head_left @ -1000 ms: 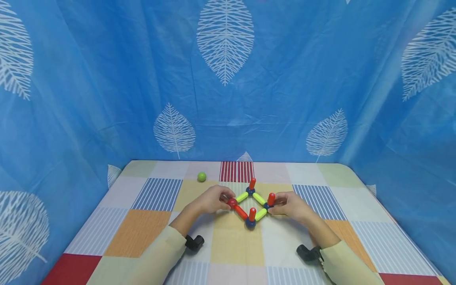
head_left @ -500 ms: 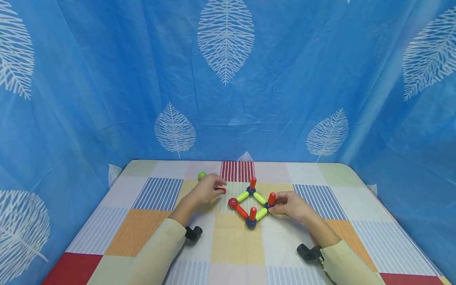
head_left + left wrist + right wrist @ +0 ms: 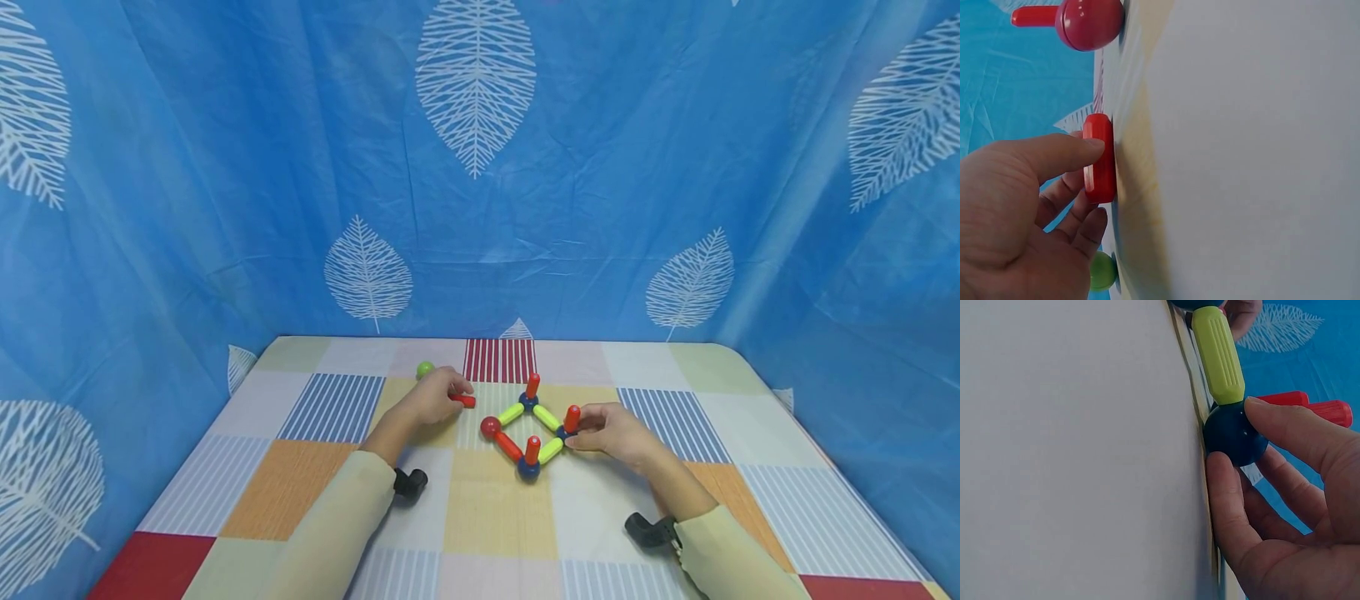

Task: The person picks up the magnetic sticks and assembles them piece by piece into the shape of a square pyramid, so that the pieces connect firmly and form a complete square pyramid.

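A square of toy building rods and balls lies mid-table in the head view. Its sides are yellow-green rods [image 3: 512, 414] and one red side rod [image 3: 507, 447]. A red ball [image 3: 490, 427] forms the left corner, and dark blue balls with upright red rods form the others. My right hand [image 3: 618, 435] pinches the right corner's blue ball [image 3: 1230, 432] between thumb and fingers. To the left of the square, my left hand [image 3: 429, 398] holds a loose red rod [image 3: 1102, 169] by thumb and fingers, low at the tablecloth.
A green ball [image 3: 425, 367] sits just behind my left hand. A patchwork cloth [image 3: 495, 517] covers the table. Blue curtains [image 3: 600, 167] with white leaf prints stand at the back and both sides. Each wrist wears a black camera mount [image 3: 409, 485].
My left hand has let go of the red ball, moved left and back, and taken the loose red rod. The right hand stays at the blue ball.
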A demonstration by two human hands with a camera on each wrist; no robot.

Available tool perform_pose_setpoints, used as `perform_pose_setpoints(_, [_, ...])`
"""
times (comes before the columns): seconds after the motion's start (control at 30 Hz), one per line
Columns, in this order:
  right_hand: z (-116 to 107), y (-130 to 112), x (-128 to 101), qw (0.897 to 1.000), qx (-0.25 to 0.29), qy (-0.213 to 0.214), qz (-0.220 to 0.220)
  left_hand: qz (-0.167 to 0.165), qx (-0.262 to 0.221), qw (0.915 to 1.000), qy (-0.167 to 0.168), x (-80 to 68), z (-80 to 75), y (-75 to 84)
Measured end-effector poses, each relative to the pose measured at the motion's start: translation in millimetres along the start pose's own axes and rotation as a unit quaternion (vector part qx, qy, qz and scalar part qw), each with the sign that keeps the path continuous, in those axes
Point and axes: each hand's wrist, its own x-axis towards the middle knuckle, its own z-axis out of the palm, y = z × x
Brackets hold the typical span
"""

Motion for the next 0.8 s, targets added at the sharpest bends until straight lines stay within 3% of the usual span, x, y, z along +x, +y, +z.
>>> perform_pose_setpoints(0.43, [-0.8, 1.7, 0.9, 1.0, 0.017, -0.009, -0.003, 0.03, 0.018, 0.9992, -0.02, 5.8, 0.9, -4.9])
perform_pose_setpoints(0.8, [-0.1, 2.3, 0.4, 1.0, 0.027, -0.014, -0.005, 0.043, 0.001, 0.9988, -0.024, -4.6, -0.9, -0.7])
